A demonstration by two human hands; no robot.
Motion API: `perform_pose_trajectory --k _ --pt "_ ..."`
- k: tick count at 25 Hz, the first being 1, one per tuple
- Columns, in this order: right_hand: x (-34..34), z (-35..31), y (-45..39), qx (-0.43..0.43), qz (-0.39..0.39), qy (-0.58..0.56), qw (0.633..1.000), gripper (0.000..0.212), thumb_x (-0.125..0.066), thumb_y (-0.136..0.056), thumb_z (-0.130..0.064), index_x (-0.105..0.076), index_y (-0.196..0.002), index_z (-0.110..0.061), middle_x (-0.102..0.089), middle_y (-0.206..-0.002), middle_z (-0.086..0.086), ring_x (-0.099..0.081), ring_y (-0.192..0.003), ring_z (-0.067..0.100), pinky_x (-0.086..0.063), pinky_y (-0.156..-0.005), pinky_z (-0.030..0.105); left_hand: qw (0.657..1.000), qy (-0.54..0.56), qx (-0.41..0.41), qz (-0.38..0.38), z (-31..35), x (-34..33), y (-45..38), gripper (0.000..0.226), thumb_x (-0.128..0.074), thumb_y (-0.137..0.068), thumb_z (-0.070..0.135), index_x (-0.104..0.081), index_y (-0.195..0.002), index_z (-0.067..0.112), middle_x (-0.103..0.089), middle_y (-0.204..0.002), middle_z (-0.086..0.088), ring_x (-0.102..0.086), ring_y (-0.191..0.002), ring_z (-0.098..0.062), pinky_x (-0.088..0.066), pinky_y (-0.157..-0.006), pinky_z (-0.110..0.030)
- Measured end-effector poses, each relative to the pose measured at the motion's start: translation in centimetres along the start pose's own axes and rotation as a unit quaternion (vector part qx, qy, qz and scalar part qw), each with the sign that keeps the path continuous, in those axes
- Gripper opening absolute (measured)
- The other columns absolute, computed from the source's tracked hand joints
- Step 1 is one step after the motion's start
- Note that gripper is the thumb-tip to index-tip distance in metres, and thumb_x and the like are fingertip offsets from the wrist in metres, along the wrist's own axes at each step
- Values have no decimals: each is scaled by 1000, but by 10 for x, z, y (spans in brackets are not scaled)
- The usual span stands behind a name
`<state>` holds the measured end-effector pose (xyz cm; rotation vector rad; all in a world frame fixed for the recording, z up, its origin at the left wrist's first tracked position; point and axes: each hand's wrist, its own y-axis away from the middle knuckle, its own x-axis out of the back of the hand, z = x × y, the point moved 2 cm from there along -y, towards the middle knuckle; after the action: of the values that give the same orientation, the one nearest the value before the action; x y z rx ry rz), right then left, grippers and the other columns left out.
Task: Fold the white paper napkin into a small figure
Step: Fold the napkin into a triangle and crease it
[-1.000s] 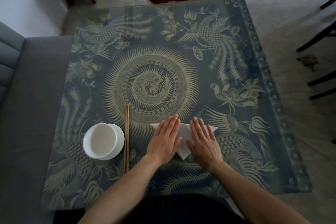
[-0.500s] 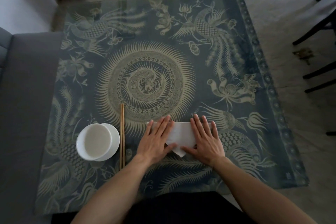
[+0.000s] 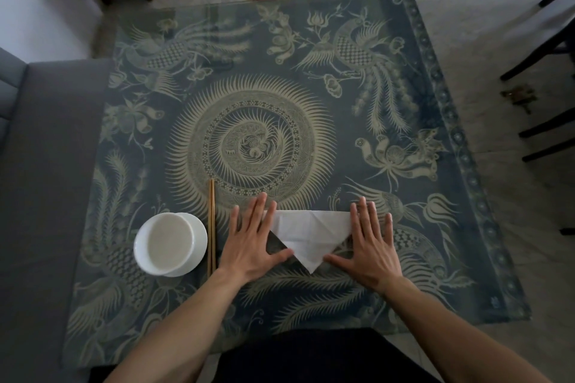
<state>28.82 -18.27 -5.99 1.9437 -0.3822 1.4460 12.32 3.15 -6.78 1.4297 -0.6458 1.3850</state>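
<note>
The white paper napkin (image 3: 309, 235) lies flat on the patterned blue tablecloth (image 3: 311, 71), folded into a triangle with its long edge away from me and its point toward me. My left hand (image 3: 253, 242) rests flat, fingers spread, on the napkin's left corner. My right hand (image 3: 370, 246) lies flat on the right corner. Both palms press down; neither hand grips anything. The napkin's two outer corners are hidden under my fingers.
A white bowl on a white saucer (image 3: 169, 244) stands left of my left hand. A pair of wooden chopsticks (image 3: 212, 227) lies between the bowl and my hand. A grey sofa (image 3: 46, 180) borders the table's left; dark chair legs (image 3: 547, 134) stand at right.
My two hands have slid apart along the napkin, from its middle out to its left and right corners, uncovering the flattened triangle.
</note>
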Motion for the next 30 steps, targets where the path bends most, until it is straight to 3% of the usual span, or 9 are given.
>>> perform_pose_trajectory --k 3,8,13,19,22,24,27,30 --pt "-1 -25 0 34 11 -22 999 117 -29 -80 -88 1 -153 -3 6 -162 15 10 -149 28 2 -118 53 999 22 -23 2 27 1 -2 106 -24 -87 83 9 -155 10 15 -164 -10 13 -150 -24 6 -119 -54" --pt "-13 -37 4 15 -16 -36 999 119 -22 -76 -92 11 -152 -7 18 -161 9 23 -146 22 3 -120 49 999 6 -18 -38 40 -12 -1 94 -15 -91 77 18 -153 13 27 -160 -5 26 -146 -18 -1 -121 -50" --pt "-14 -27 2 12 -38 -37 998 138 -29 -57 -102 11 -153 -11 21 -160 10 25 -145 25 5 -118 57 998 -20 15 -55 25 -9 -1 110 -15 -76 93 23 -151 23 30 -159 -8 26 -146 -24 15 -116 -57" --pt "-14 -27 1 18 -44 -36 998 144 -29 -51 -104 17 -152 -12 26 -159 10 29 -143 27 8 -116 59 998 -2 24 -61 20 -9 -3 116 -17 -69 98 28 -149 27 32 -159 -7 29 -145 -24 22 -112 -59" --pt "-10 -27 4 44 -22 -37 998 136 -33 -60 -99 15 -152 -12 25 -159 10 26 -145 29 11 -116 58 999 28 25 -25 19 -5 -1 112 -19 -74 95 14 -155 25 18 -164 -6 18 -149 -26 17 -114 -57" --pt "-7 -25 9 77 13 -26 997 114 -36 -77 -87 1 -155 -13 12 -162 11 14 -148 29 6 -118 55 996 67 50 27 18 2 -2 97 -25 -86 84 -9 -157 20 -11 -163 -8 -9 -148 -28 4 -118 -56" --pt "-8 -25 19 153 43 -11 987 82 -41 -91 -65 -24 -153 -15 -13 -162 11 -5 -149 31 -7 -117 52 986 97 93 97 11 15 -10 66 -51 -93 55 -41 -145 17 -46 -136 -8 -43 -127 -30 -26 -108 -51" --pt "-10 -26 24 201 28 21 979 72 -41 -92 -59 -32 -151 -19 -21 -160 10 -8 -148 31 -11 -116 50 988 89 113 62 6 24 -22 54 -63 -86 48 -53 -133 23 -53 -121 -1 -50 -116 -25 -33 -96 -45"
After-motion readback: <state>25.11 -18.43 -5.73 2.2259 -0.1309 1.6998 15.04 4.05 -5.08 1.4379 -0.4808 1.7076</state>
